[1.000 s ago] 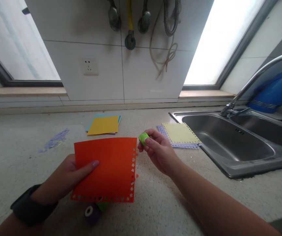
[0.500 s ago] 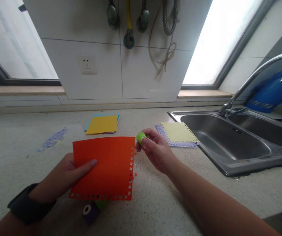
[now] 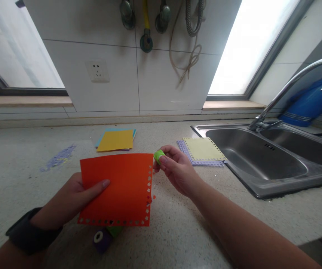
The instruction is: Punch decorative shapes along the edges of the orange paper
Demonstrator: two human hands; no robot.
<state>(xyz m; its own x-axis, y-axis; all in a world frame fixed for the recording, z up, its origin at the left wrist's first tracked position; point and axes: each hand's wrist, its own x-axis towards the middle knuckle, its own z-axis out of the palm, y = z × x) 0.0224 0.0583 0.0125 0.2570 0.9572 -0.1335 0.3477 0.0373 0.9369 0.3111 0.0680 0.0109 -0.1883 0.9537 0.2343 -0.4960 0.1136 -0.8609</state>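
Note:
My left hand [image 3: 78,192] grips a red-orange sheet of paper [image 3: 118,186] by its left side, thumb on top and fingers hidden beneath. Small cut-out shapes run along the sheet's right and bottom edges. Between the thumb and fingers of my right hand [image 3: 177,168] is a small green craft punch [image 3: 159,157], at the sheet's top right corner. Whether the paper sits inside its slot I cannot tell. Below the sheet's lower edge, a purple craft punch [image 3: 103,239] lies on the counter, with a green one [image 3: 114,231] partly covered beside it. Red paper bits lie near the sheet's right edge.
Behind the sheet lies a stack of yellow and blue paper [image 3: 116,140]. Pale yellow and lilac sheets with punched borders [image 3: 204,149] rest by the steel sink [image 3: 257,190]. Purple paper scraps [image 3: 60,157] are scattered at left. A faucet [image 3: 287,89] arches over the sink.
The view has shifted slightly. Both hands, the red-orange sheet and the green craft punch keep nearly the same positions relative to each other.

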